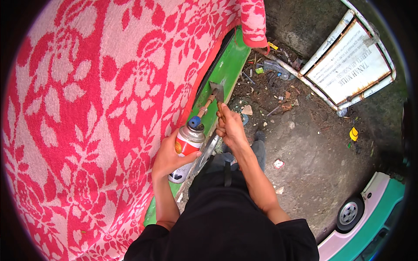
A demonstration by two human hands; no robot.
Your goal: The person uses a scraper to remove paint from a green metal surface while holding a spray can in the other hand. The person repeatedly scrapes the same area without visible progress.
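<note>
My left hand is wrapped round a gas canister with a torch head on top. The torch's metal nozzle points up and to the right at a green painted panel. In my right hand is a scraper, gripped by its wooden handle. Its flat metal blade lies against or just over the green surface, close to the nozzle tip; contact cannot be made out. No flame can be seen.
A red and pink floral cloth drapes over the left side. Litter and shards lie on the dirt ground. A framed white sign rests at upper right. A pink and green vehicle stands at lower right.
</note>
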